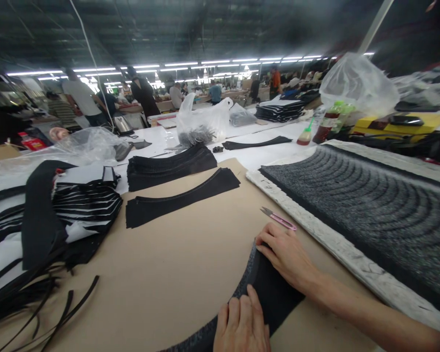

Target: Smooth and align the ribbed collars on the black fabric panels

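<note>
A curved black fabric piece (278,293) with a speckled grey strip along its inner edge lies on the tan board (161,274) at the lower middle. At the upper end of that edge, my right hand (284,254) pinches the fabric between thumb and fingers. My left hand (242,322) rests lower down on the same piece, its fingers laid over the strip and the cloth. Just beyond the right hand are pink-handled thread snips (278,218). Similar curved black pieces (183,195) lie farther up the board, with a thicker stack (168,168) behind them.
Overlapping speckled grey pieces (370,210) cover a white padded sheet on the right. To the left are bundled black-and-white pieces (84,205) and loose black strips (68,313). A plastic bag (203,120), bottles (326,124) and a yellow box (399,127) stand behind. People work in the background.
</note>
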The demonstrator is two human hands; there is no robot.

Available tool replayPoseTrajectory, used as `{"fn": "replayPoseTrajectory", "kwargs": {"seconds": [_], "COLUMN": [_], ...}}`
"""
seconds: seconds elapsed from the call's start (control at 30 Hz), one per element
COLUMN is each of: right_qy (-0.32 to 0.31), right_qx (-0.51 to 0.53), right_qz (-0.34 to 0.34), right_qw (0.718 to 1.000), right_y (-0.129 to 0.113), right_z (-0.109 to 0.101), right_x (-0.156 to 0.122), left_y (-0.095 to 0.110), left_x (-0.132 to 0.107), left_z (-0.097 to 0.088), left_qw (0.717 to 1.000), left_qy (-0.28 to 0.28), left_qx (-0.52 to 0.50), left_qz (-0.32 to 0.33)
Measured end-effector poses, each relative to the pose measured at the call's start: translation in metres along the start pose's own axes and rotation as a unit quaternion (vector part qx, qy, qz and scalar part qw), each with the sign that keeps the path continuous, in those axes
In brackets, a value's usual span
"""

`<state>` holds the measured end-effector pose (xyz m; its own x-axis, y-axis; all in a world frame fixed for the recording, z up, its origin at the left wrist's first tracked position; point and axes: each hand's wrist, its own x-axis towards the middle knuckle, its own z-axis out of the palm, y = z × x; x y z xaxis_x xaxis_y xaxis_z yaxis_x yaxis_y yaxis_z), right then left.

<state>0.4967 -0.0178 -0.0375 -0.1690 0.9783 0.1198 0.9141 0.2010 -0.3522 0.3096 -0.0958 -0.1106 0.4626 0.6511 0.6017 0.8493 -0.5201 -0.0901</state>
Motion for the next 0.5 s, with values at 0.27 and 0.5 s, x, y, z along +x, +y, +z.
{"fn": "replayPoseTrajectory", "kwargs": {"seconds": [0.27, 0.5], "right_qy": [-0.031, 0.062], "right_qx": [0.075, 0.068], "right_qz": [-0.164, -0.152], "right_qw": [0.983, 0.984], "right_y": [-0.008, 0.022], "right_z": [-0.004, 0.043], "right_x": [-0.026, -0.051], "left_y": [0.012, 0.013], "left_x": [-0.002, 0.011], "left_z": [0.008, -0.025], "left_qw": [0.997, 0.985], "left_qy": [-0.014, -0.136], "left_qx": [-0.036, -0.073], "left_qz": [-0.065, -0.074]}}
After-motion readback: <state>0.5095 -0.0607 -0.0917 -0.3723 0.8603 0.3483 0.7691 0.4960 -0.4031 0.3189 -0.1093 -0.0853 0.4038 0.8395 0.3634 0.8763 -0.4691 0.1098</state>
